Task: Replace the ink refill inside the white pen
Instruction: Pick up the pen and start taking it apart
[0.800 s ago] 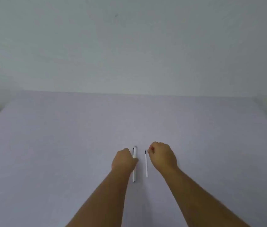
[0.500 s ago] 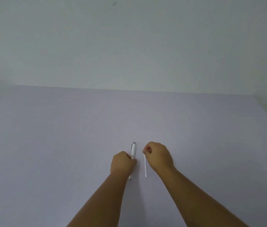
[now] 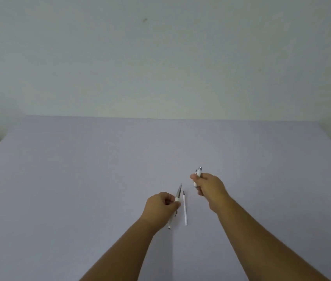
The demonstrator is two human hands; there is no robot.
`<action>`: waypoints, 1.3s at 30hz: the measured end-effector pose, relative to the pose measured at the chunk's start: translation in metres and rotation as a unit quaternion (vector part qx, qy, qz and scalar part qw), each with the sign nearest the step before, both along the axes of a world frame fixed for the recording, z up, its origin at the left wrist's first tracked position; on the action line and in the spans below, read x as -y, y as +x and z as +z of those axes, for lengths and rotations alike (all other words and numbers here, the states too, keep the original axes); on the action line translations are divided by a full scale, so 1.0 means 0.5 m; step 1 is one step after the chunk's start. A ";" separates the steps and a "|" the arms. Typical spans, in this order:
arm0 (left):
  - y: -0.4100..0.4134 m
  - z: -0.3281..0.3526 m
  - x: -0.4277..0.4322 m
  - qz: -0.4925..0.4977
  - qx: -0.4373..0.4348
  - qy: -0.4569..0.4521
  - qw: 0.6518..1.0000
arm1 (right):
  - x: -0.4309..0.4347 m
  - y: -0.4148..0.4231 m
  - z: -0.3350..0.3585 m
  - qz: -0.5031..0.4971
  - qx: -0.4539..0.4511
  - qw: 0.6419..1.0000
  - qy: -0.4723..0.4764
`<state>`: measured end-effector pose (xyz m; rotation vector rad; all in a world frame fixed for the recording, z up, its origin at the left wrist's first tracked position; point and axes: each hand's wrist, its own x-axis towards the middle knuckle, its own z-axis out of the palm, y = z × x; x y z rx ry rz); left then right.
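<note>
Presently the white pen is unscrewed: left hand (image 3: pixel 160 205) pinches its lower barrel (image 3: pixel 171 222) with the old refill (image 3: pixel 179 191) protruding toward 12 o'clock, right hand (image 3: pixel 211 187) grips the upper barrel (image 3: pixel 198 173) at 2 o'clock, while the spare refill (image 3: pixel 185 209), judged light, thin, bendable and best pinched mid-shaft, lies on the counter (image 3: pixel 79 179) between them.

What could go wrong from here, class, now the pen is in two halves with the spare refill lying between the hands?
1. The old refill juts from the lower barrel in the left hand; its spring may slip off and get lost.
2. The spare refill lies loose on the table beside that hand and could be knocked away.
3. The two refills may get confused.
</note>
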<state>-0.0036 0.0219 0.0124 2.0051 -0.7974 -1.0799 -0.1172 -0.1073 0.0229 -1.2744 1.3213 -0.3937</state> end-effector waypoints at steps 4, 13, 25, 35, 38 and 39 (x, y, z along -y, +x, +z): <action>0.010 -0.010 -0.003 0.025 0.006 0.009 1.000 | -0.016 -0.038 -0.046 0.116 -0.189 0.971 -0.095; -0.007 -0.016 0.007 0.031 0.017 0.019 0.999 | -0.053 -0.036 -0.098 0.107 -0.208 0.961 -0.151; -0.011 -0.013 0.006 0.034 0.019 0.002 0.999 | -0.056 -0.046 -0.106 0.099 -0.205 0.958 -0.176; -0.041 0.008 0.016 -0.029 0.164 -0.042 0.985 | -0.085 -0.014 -0.010 0.046 0.023 0.997 -0.058; -0.038 0.022 0.013 -0.018 0.096 -0.056 0.994 | -0.080 -0.019 0.007 0.034 0.064 0.997 -0.039; -0.037 0.027 0.011 -0.016 0.070 -0.060 0.996 | -0.079 -0.021 0.012 0.036 0.075 0.996 -0.039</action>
